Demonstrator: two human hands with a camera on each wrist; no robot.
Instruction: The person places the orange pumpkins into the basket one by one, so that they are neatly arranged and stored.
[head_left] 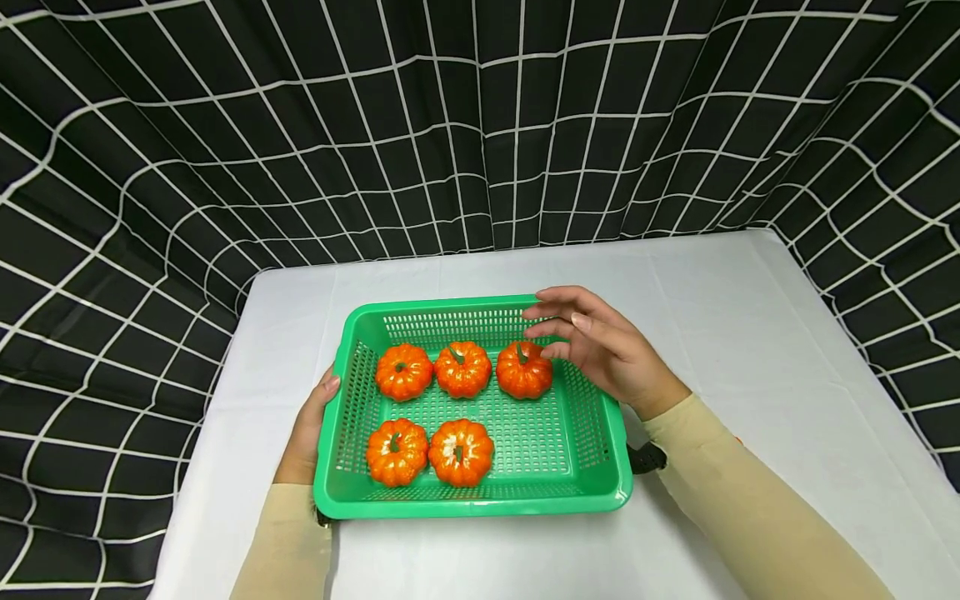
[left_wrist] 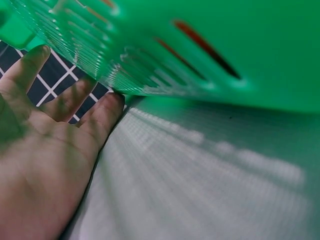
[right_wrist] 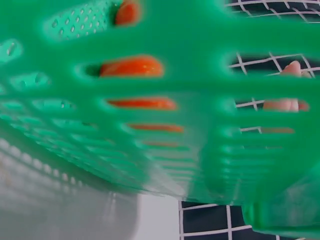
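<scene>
Several small glossy orange pumpkins with green stems lie in a green plastic basket (head_left: 480, 507). The back row holds a left pumpkin (head_left: 404, 372), a middle pumpkin (head_left: 462, 369) and a right pumpkin (head_left: 523, 371). In front are two more, a left pumpkin (head_left: 397, 452) and a right pumpkin (head_left: 461, 452). My left hand (head_left: 307, 429) rests against the basket's left outer side, its extended fingers (left_wrist: 107, 112) along the wall in the left wrist view. My right hand (head_left: 607, 354) hovers over the back right corner with spread fingers, fingertips right by the back-right pumpkin.
The basket stands on a white-covered table (head_left: 750, 333), with bare basket floor at its front right. A black curtain with white grid lines (head_left: 480, 125) surrounds the table. A black strap (head_left: 647, 457) shows at the right wrist.
</scene>
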